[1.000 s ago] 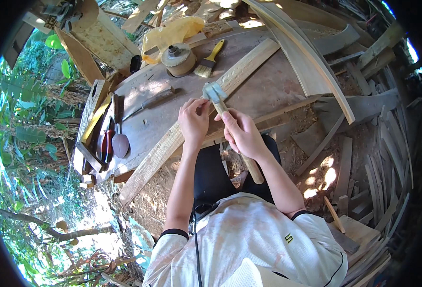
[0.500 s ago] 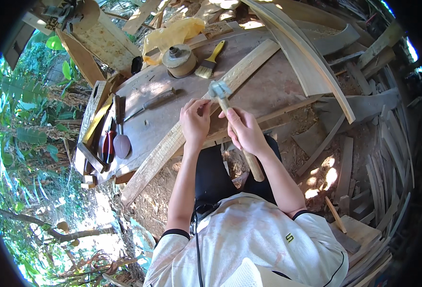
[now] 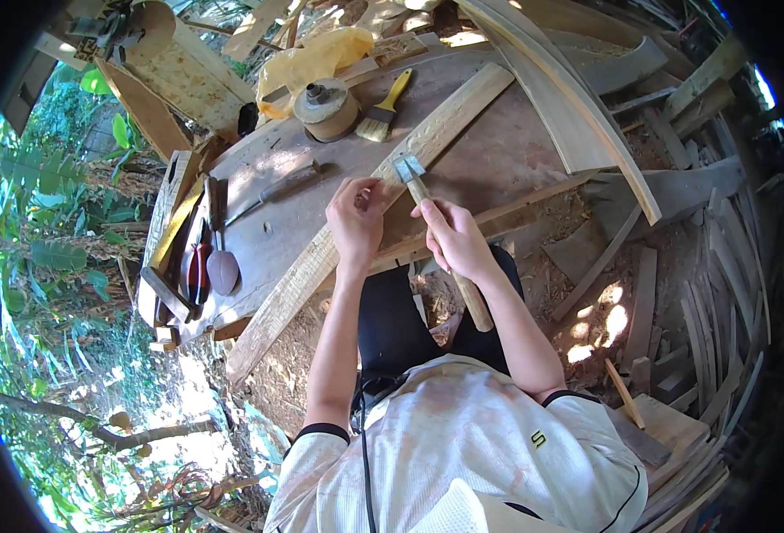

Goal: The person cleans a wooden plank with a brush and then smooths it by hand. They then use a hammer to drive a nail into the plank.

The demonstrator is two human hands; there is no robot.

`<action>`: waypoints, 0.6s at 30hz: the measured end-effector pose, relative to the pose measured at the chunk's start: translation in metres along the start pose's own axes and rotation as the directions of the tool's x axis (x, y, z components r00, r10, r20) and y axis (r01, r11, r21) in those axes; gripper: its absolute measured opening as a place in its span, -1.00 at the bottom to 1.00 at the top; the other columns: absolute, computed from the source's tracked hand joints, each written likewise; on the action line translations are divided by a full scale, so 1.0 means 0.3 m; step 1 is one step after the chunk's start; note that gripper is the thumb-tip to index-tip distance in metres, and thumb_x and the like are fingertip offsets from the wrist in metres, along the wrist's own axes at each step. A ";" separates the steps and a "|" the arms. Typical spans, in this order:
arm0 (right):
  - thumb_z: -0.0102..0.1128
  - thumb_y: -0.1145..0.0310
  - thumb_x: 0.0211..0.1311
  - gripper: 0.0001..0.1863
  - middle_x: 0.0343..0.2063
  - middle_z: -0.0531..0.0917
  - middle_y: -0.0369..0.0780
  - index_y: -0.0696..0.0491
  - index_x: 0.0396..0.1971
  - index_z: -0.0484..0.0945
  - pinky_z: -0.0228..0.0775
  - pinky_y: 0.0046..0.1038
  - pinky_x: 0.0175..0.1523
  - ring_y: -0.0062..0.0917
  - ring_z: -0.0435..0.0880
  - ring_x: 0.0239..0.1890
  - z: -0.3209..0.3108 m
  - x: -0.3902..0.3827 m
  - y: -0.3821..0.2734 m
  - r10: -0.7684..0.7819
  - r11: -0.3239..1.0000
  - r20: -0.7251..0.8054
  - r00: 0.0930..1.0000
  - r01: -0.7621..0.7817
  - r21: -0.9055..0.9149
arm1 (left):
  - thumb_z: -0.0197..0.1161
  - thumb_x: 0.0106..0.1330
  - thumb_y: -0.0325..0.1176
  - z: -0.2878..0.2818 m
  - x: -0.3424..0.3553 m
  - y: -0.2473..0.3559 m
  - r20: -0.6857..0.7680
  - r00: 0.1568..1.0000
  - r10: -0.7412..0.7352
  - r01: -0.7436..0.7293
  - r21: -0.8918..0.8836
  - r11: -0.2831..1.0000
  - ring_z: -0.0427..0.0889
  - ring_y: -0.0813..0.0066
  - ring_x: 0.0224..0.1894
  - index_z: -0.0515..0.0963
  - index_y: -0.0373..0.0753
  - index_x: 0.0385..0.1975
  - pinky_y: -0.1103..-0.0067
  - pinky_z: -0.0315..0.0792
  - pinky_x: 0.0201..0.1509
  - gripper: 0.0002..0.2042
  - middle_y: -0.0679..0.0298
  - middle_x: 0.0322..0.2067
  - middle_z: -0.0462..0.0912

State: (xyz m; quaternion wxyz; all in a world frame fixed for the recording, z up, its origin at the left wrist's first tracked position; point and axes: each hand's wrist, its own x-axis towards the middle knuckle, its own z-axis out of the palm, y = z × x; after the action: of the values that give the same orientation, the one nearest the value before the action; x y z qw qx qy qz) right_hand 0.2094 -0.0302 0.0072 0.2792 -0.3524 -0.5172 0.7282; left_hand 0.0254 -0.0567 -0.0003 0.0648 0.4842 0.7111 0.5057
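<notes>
A claw hammer with a pale wooden handle (image 3: 473, 302) is in my right hand (image 3: 457, 238), fingers wrapped round the upper handle. Its metal head (image 3: 409, 168) is over a long, rough wooden plank (image 3: 290, 289) that slants across the workbench. At the plank's middle, just left of the hammer head, is my left hand (image 3: 355, 222). Its thumb and fingers are drawn together in a pinch; whatever they hold is too small to make out. Whether the hammer head touches the plank I cannot tell.
On the workbench (image 3: 259, 226) lie a long-handled chisel-like tool (image 3: 277, 191), a yellow-handled brush (image 3: 383, 111), a round lidded pot (image 3: 325, 108), red-handled pliers (image 3: 198, 271) and a trowel-shaped tool (image 3: 223, 266). Long curved boards (image 3: 570, 107) overhang at right. Wood offcuts (image 3: 645, 302) litter the ground.
The hammer head has dropped slightly and turned above the plank. My left hand has shifted a little to the left, its fingers still pinched.
</notes>
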 end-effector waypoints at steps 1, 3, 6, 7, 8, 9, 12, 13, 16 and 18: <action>-0.03 -0.01 0.62 -0.55 -0.74 0.38 -0.41 0.13 -0.10 0.54 0.12 -0.58 -0.71 -0.75 0.28 -0.83 0.001 -0.001 0.001 0.000 1.000 -0.005 1.000 0.000 0.002 | 0.41 0.25 -0.47 -0.004 0.000 0.000 -0.022 0.999 0.031 -0.032 -0.034 0.999 0.69 0.32 -0.41 0.72 -0.34 -0.31 0.50 0.51 -0.27 -0.91 0.14 -0.38 0.74; -0.03 -0.01 0.62 -0.55 -0.74 0.38 -0.40 0.13 -0.10 0.54 0.12 -0.58 -0.71 -0.75 0.28 -0.83 -0.006 0.000 0.002 0.011 1.000 -0.003 1.000 -0.011 0.004 | 0.40 0.25 -0.47 -0.012 -0.003 0.000 0.009 1.000 0.003 -0.003 -0.026 1.000 0.69 0.30 -0.41 0.73 -0.35 -0.31 0.49 0.51 -0.26 -0.90 0.13 -0.39 0.74; -0.03 -0.01 0.62 -0.55 -0.74 0.39 -0.40 0.13 -0.09 0.54 0.13 -0.58 -0.71 -0.75 0.28 -0.83 -0.008 0.003 0.002 0.016 1.000 0.009 1.000 -0.017 0.004 | 0.40 0.25 -0.46 -0.012 -0.003 0.000 0.035 0.999 0.000 0.000 -0.001 1.000 0.69 0.28 -0.41 0.73 -0.35 -0.31 0.48 0.51 -0.25 -0.89 0.12 -0.38 0.74; -0.03 -0.01 0.62 -0.55 -0.74 0.39 -0.40 0.13 -0.09 0.54 0.13 -0.58 -0.71 -0.75 0.28 -0.82 -0.009 0.003 -0.001 0.015 1.000 0.010 1.000 -0.015 0.002 | 0.40 0.25 -0.45 -0.008 -0.001 -0.001 0.042 0.999 0.008 -0.008 0.006 1.000 0.69 0.27 -0.40 0.74 -0.35 -0.30 0.47 0.51 -0.25 -0.89 0.12 -0.38 0.74; -0.03 -0.01 0.62 -0.55 -0.74 0.39 -0.40 0.13 -0.09 0.54 0.13 -0.58 -0.71 -0.75 0.28 -0.82 -0.007 0.002 -0.003 0.016 1.000 0.009 1.000 -0.016 0.005 | 0.40 0.25 -0.45 -0.006 -0.001 -0.002 0.039 0.999 0.003 -0.004 0.012 1.000 0.70 0.27 -0.40 0.74 -0.34 -0.31 0.46 0.52 -0.24 -0.89 0.12 -0.38 0.74; -0.03 -0.01 0.62 -0.55 -0.74 0.39 -0.40 0.14 -0.09 0.54 0.13 -0.58 -0.71 -0.75 0.28 -0.83 -0.003 0.001 -0.005 0.018 1.000 0.007 1.000 -0.018 0.009 | 0.40 0.25 -0.44 -0.005 -0.001 -0.003 0.036 0.999 -0.002 0.001 0.019 1.000 0.70 0.26 -0.40 0.74 -0.34 -0.31 0.46 0.52 -0.24 -0.89 0.12 -0.39 0.74; -0.04 -0.01 0.63 -0.54 -0.74 0.39 -0.40 0.14 -0.09 0.54 0.13 -0.58 -0.71 -0.75 0.29 -0.83 -0.005 0.002 -0.004 0.013 1.000 0.005 1.000 -0.013 0.006 | 0.40 0.25 -0.43 0.003 -0.002 -0.005 0.026 1.000 0.010 -0.010 0.022 1.000 0.70 0.26 -0.40 0.74 -0.34 -0.32 0.46 0.52 -0.24 -0.89 0.13 -0.39 0.74; -0.04 -0.01 0.63 -0.54 -0.75 0.39 -0.40 0.15 -0.09 0.54 0.13 -0.58 -0.71 -0.75 0.29 -0.83 -0.006 0.003 -0.002 0.010 1.000 0.006 1.000 -0.010 0.004 | 0.40 0.25 -0.43 0.003 -0.002 -0.005 0.021 1.000 0.017 -0.017 0.022 1.000 0.70 0.26 -0.41 0.74 -0.33 -0.32 0.46 0.52 -0.24 -0.89 0.13 -0.39 0.74; -0.04 -0.01 0.63 -0.54 -0.74 0.40 -0.39 0.15 -0.09 0.54 0.14 -0.58 -0.71 -0.74 0.30 -0.83 -0.008 0.003 0.001 -0.005 1.000 0.017 1.000 0.005 -0.008 | 0.40 0.25 -0.44 0.001 -0.001 -0.004 0.038 0.999 -0.004 0.003 0.034 0.999 0.70 0.27 -0.43 0.74 -0.34 -0.32 0.46 0.52 -0.26 -0.89 0.13 -0.40 0.73; -0.04 -0.01 0.63 -0.54 -0.74 0.40 -0.39 0.15 -0.09 0.54 0.14 -0.58 -0.71 -0.74 0.31 -0.83 -0.012 0.005 0.008 -0.007 1.000 0.022 1.000 0.007 -0.006 | 0.40 0.25 -0.45 0.001 -0.002 -0.001 0.028 1.000 0.014 -0.015 0.025 1.000 0.70 0.27 -0.44 0.74 -0.34 -0.32 0.47 0.52 -0.27 -0.90 0.13 -0.40 0.73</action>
State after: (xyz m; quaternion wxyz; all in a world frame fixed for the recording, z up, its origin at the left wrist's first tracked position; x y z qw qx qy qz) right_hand 0.2114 -0.0278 0.0039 0.2749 -0.3435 -0.5239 0.7294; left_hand 0.0256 -0.0570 -0.0009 0.0650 0.4971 0.7131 0.4901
